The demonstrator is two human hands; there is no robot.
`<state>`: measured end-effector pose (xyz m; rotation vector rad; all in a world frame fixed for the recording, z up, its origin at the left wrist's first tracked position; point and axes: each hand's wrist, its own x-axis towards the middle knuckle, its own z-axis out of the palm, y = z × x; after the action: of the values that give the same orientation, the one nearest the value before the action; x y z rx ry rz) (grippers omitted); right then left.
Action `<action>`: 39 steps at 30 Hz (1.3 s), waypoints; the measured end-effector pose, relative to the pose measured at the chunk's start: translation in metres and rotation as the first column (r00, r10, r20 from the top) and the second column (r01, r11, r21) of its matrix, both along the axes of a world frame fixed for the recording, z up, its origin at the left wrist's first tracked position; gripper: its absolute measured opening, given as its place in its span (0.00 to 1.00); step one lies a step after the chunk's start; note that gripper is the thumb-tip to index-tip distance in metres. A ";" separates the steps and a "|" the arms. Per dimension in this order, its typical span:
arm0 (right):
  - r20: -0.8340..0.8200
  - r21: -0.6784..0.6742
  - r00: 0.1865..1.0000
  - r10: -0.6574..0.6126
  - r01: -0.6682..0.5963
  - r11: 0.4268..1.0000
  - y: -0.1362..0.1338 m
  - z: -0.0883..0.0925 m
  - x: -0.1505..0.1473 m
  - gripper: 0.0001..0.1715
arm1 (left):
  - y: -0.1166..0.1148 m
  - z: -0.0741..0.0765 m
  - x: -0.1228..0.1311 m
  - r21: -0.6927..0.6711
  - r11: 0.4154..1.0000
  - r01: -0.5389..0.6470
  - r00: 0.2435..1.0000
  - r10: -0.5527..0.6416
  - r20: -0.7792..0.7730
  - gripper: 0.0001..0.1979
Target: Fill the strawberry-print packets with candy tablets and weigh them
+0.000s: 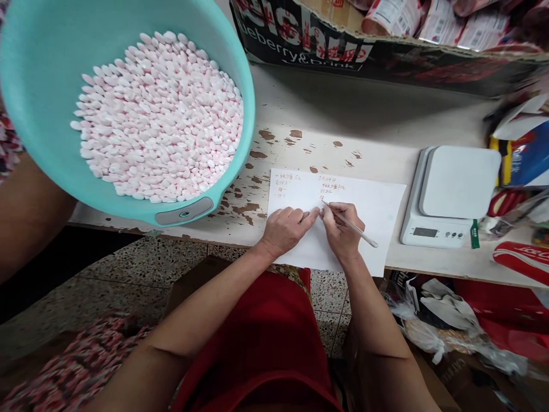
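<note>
A white sheet of paper [373,200] with two columns of handwriting lies near the table's front edge. My right hand [344,229] is closed around a slim pen [354,227], its tip touching the paper below the right column. My left hand [288,229] rests on the sheet's left part, index finger stretched out towards the right hand and the other fingers curled; its palm side is hidden. The fingertips of both hands are close together.
A turquoise basin [38,74] of pale pink pieces [163,120] fills the upper left, beside another person's arm [34,212]. A white scale [457,183] stands right of the paper. A printed carton [309,40] holds packages behind. A red can [523,260] lies far right.
</note>
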<state>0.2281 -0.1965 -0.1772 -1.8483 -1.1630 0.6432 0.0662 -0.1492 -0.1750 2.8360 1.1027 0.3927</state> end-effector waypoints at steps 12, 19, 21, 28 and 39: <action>0.032 -0.027 0.996 -0.080 0.081 0.996 0.002 -0.003 -0.003 0.06 | -0.003 -0.006 -0.004 0.014 1.000 -0.003 1.000 0.003 -0.023 0.16; -0.009 0.022 1.000 -0.003 0.003 1.000 0.003 -0.003 -0.001 0.06 | -0.003 -0.005 -0.003 0.124 0.992 -0.001 1.000 0.001 0.001 0.16; 0.021 0.016 1.000 0.002 -0.002 1.000 0.002 -0.002 -0.001 0.07 | -0.003 -0.006 -0.003 0.081 0.997 -0.008 1.000 0.009 -0.020 0.17; 0.046 -0.038 0.996 -0.082 0.083 0.996 0.000 -0.006 -0.004 0.06 | -0.004 -0.008 -0.003 -0.052 0.998 -0.036 0.999 0.034 -0.040 0.19; 0.038 -0.022 0.998 -0.053 0.054 0.998 0.004 0.001 -0.003 0.07 | -0.004 -0.008 -0.003 -0.068 0.997 -0.040 0.999 0.038 -0.027 0.19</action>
<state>0.2248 -0.1928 -0.1759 -1.9121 -1.1309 0.5962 0.0627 -0.1534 -0.1833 2.7715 1.1549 0.3164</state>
